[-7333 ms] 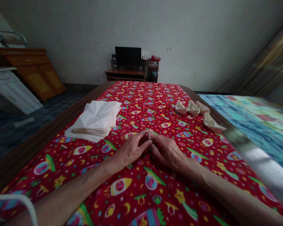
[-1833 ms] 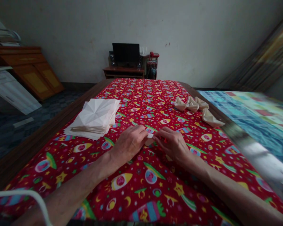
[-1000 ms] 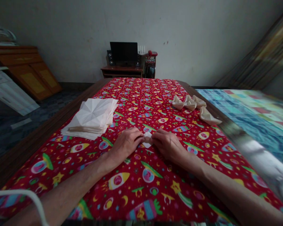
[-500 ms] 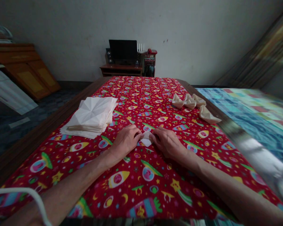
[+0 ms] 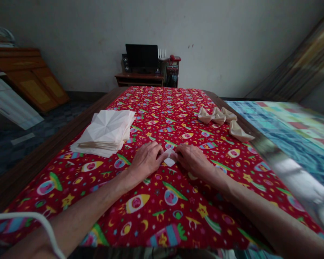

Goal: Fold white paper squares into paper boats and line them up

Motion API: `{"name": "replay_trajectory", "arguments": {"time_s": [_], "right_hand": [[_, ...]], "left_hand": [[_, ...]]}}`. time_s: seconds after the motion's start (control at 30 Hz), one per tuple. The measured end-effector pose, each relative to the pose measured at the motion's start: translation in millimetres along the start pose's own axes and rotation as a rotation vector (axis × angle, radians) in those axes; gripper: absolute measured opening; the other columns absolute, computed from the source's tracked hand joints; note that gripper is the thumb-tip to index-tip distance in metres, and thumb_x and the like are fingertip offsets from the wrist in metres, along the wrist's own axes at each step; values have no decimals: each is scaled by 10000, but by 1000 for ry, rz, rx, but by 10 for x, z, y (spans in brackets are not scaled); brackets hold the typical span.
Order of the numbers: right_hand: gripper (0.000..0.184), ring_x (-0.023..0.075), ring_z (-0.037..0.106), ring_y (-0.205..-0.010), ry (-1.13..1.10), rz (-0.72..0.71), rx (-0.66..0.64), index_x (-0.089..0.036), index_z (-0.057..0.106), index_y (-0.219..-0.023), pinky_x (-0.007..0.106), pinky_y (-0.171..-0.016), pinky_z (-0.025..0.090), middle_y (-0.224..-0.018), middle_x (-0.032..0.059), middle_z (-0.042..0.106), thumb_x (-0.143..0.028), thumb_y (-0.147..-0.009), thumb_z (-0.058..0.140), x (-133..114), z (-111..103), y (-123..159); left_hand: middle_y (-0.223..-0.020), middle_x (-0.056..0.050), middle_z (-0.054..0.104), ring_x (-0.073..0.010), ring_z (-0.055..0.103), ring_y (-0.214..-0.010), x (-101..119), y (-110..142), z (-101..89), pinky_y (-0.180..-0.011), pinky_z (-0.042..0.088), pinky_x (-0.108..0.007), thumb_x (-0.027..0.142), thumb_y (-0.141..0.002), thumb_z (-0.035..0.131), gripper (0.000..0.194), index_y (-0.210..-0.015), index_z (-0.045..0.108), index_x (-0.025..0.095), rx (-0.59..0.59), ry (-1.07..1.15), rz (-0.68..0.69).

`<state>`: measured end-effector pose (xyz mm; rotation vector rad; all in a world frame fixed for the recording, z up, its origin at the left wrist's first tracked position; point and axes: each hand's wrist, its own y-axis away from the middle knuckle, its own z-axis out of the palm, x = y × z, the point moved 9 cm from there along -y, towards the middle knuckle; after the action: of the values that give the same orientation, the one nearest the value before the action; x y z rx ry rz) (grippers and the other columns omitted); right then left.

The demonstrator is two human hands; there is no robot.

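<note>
A small folded piece of white paper [image 5: 170, 160] lies low over the red patterned cloth in front of me. My left hand [image 5: 149, 158] pinches its left side between thumb and curled fingers. On the opposite side, my right hand [image 5: 190, 159] closes on the paper's right edge. The fingers cover parts of both edges. Left of my hands is a stack of creased white paper sheets [image 5: 105, 126]. Several folded paper boats [image 5: 240, 131] stand together at the right side of the cloth.
The red cloth [image 5: 162, 201] covers a dark wooden table [image 5: 13, 183]. A white cable [image 5: 44, 223] crosses my left forearm. Beyond the table stands a desk with a monitor [image 5: 142, 55]. A bed with a blue patterned sheet [image 5: 275, 133] is on the right.
Both hands still hold the paper, with only a slight shift of the fingers. The whole view has moved a little.
</note>
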<state>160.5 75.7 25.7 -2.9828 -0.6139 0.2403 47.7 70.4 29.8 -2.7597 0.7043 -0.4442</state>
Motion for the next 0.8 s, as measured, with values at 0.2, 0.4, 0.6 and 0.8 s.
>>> {"name": "replay_trajectory", "arguments": {"time_s": [0.2, 0.4, 0.6, 0.8], "right_hand": [[271, 145, 543, -617, -21, -49, 37, -182, 611, -790, 256, -527, 239, -720, 52, 647, -387, -903, 473, 8, 14, 3], [294, 118, 490, -568, -105, -20, 46, -180, 579, -855, 238, -514, 234, -701, 24, 616, -452, -899, 478, 25, -7, 11], [223, 103, 450, -571, -225, -12, -2, -169, 582, -867, 212, -522, 259, -683, 2, 578, -389, -836, 587, 107, 15, -41], [144, 96, 452, -561, -316, -23, -10, -171, 582, -845, 206, -523, 277, -658, -13, 569, -301, -796, 620, 181, 56, -74]], "left_hand": [[-735, -2, 579, -144, 545, -658, -60, -65, -22, -593, 362, -255, 494, -854, 519, 344, -697, 590, 195, -28, 51, -90], [-730, 8, 593, -140, 545, -642, -66, -100, -31, -545, 312, -245, 416, -820, 574, 250, -690, 594, 203, -100, 64, -111], [-784, 8, 626, -149, 558, -671, -146, -103, 25, -532, 294, -243, 491, -788, 598, 278, -737, 613, 218, -155, 56, -162], [-741, 11, 613, -147, 546, -639, -276, -84, 8, -521, 285, -246, 506, -761, 620, 299, -693, 605, 215, -129, 56, -218]]}}
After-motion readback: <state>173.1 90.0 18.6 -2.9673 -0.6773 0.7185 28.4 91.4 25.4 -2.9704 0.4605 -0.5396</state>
